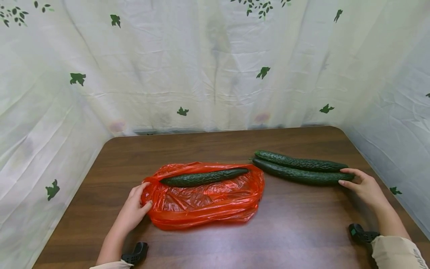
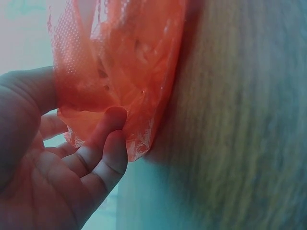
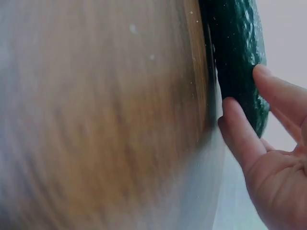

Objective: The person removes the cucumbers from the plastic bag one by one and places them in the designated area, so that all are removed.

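A red plastic bag [image 1: 205, 217] lies spread on the table, with one dark green cucumber [image 1: 205, 178] resting in its opening. My left hand [image 1: 132, 210] grips the bag's left end; in the left wrist view, its fingers curl against the thin red film [image 2: 139, 62]. Two more cucumbers lie side by side to the right of the bag. The right end of the nearer cucumber [image 1: 299, 175] is between the thumb and fingers of my right hand [image 1: 367, 188], and the right wrist view shows this pinch on the cucumber's tip [image 3: 240, 62]. Behind it lies the farther cucumber [image 1: 299, 161].
The brown wooden table [image 1: 285, 231] has rounded far corners. A pale curtain [image 1: 208, 48] with green leaf shapes hangs behind it and along both sides. Black wrist devices sit on the left wrist [image 1: 136, 254] and right wrist [image 1: 361, 233].
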`<action>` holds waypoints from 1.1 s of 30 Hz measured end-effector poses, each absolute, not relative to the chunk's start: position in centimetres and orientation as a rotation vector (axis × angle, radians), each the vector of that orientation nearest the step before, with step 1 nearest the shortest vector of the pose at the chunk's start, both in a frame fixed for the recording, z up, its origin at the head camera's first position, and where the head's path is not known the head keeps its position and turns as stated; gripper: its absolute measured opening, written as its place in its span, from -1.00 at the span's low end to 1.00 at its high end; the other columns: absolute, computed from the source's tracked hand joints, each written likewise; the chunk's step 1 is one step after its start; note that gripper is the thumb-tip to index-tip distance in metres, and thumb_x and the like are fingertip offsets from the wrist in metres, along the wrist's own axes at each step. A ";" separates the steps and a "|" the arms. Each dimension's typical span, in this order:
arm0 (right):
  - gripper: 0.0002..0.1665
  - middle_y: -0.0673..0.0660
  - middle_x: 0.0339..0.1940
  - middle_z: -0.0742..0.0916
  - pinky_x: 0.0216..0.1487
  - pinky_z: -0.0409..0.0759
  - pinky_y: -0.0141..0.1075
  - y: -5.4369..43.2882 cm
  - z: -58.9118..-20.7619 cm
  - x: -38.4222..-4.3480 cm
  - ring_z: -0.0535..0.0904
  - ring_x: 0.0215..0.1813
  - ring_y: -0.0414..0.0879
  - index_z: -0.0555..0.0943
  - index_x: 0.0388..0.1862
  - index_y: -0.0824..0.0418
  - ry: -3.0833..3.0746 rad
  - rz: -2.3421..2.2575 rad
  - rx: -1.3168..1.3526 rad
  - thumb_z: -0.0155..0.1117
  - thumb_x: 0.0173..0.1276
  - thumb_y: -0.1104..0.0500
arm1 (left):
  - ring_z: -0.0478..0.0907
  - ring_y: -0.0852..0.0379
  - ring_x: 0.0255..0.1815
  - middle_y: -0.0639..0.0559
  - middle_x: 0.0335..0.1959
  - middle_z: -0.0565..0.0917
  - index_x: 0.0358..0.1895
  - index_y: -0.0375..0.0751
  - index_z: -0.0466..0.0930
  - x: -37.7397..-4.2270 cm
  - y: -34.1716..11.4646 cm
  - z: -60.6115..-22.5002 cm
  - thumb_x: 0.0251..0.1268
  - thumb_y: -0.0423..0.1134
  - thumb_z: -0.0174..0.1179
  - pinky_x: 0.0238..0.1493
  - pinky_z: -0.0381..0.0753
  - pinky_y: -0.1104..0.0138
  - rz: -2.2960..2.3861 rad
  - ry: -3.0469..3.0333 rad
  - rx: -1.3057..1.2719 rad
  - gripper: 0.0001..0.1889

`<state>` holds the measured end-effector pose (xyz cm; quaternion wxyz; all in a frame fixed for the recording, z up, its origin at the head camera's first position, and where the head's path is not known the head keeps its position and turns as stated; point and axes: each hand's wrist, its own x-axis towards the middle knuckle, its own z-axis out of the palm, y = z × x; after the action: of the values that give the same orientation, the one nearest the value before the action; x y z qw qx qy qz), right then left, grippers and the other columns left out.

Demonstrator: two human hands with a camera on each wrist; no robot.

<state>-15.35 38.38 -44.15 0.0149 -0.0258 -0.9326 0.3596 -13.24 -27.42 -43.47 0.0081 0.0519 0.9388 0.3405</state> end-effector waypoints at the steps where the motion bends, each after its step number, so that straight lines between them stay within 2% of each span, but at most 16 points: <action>1: -0.36 0.22 -0.43 0.59 -0.48 0.38 -0.27 38.4 -44.2 -15.4 0.44 -0.43 -0.09 0.30 0.18 0.34 -2.911 1.119 -0.085 0.15 0.26 -0.03 | 0.27 -0.33 0.07 -0.39 0.13 0.17 0.27 -0.44 0.08 -13.2 -27.4 -43.5 0.13 -0.41 0.11 0.02 0.30 -0.13 1.064 2.933 0.162 -0.37; 3: -0.35 0.25 -0.40 0.57 -0.46 0.38 -0.25 38.3 -44.2 -15.4 0.43 -0.42 -0.06 0.29 0.19 0.35 -2.924 1.120 -0.083 0.13 0.27 -0.04 | 0.27 -0.33 0.07 -0.39 0.13 0.17 0.27 -0.44 0.08 -13.2 -27.4 -43.5 0.13 -0.42 0.11 0.03 0.29 -0.14 1.065 2.931 0.162 -0.38; 6: -0.32 0.44 -0.15 0.51 -0.39 0.42 -0.10 38.2 -44.1 -15.4 0.44 -0.26 0.14 0.25 0.21 0.36 -2.940 1.156 -0.064 0.10 0.29 -0.05 | 0.26 -0.33 0.08 -0.39 0.13 0.17 0.27 -0.44 0.07 -13.2 -27.4 -43.4 0.13 -0.42 0.10 0.03 0.29 -0.14 1.063 2.929 0.159 -0.38; 8: -0.29 0.53 0.10 0.36 -0.27 0.40 0.10 38.2 -44.0 -15.4 0.37 -0.07 0.35 0.21 0.24 0.37 -2.949 1.195 -0.054 0.08 0.30 -0.06 | 0.26 -0.33 0.08 -0.39 0.13 0.17 0.27 -0.45 0.07 -13.2 -27.4 -43.4 0.13 -0.42 0.10 0.03 0.29 -0.14 1.059 2.928 0.157 -0.38; 10: -0.27 0.55 0.25 0.17 -0.16 0.28 0.27 38.1 -43.8 -15.4 0.19 0.11 0.49 0.18 0.26 0.39 -2.942 1.230 -0.048 0.07 0.30 -0.07 | 0.26 -0.33 0.08 -0.39 0.13 0.17 0.27 -0.45 0.07 -13.2 -27.4 -43.4 0.13 -0.41 0.10 0.02 0.29 -0.14 1.056 2.927 0.155 -0.37; 12: -0.27 0.56 0.27 0.13 -0.09 0.17 0.34 37.9 -43.6 -15.3 0.07 0.17 0.54 0.17 0.27 0.40 -2.922 1.245 -0.037 0.06 0.31 -0.05 | 0.26 -0.33 0.08 -0.40 0.13 0.16 0.27 -0.45 0.07 -13.2 -27.4 -43.4 0.13 -0.41 0.11 0.02 0.30 -0.14 1.053 2.928 0.156 -0.37; 14: -0.29 0.55 0.26 0.16 -0.05 0.13 0.34 37.6 -43.4 -15.2 0.03 0.19 0.53 0.17 0.27 0.41 -2.884 1.224 -0.021 0.05 0.32 -0.03 | 0.27 -0.33 0.07 -0.40 0.13 0.17 0.27 -0.45 0.07 -13.1 -27.4 -43.4 0.13 -0.41 0.11 0.02 0.30 -0.13 1.054 2.930 0.160 -0.37; 25: -0.47 0.44 0.13 0.36 -0.06 0.22 0.24 33.7 -41.3 -15.8 0.22 0.12 0.41 0.30 0.19 0.38 -2.738 0.974 0.191 0.11 0.31 0.15 | 0.27 -0.33 0.07 -0.40 0.12 0.18 0.26 -0.45 0.09 -13.2 -27.4 -43.4 0.12 -0.42 0.11 0.02 0.30 -0.14 1.052 2.944 0.177 -0.38; 33: -0.48 0.34 0.11 0.43 -0.04 0.30 0.17 29.5 -39.4 -17.1 0.32 0.10 0.30 0.33 0.18 0.31 -2.720 0.970 0.389 0.17 0.26 0.22 | 0.28 -0.32 0.06 -0.40 0.12 0.18 0.26 -0.45 0.08 -13.2 -27.4 -43.4 0.12 -0.42 0.12 0.01 0.32 -0.12 1.057 2.939 0.174 -0.37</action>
<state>-17.10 29.50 -39.37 0.1133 0.1327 -0.9274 0.3308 -13.22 -27.39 -43.42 0.0066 0.0555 0.9395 0.3379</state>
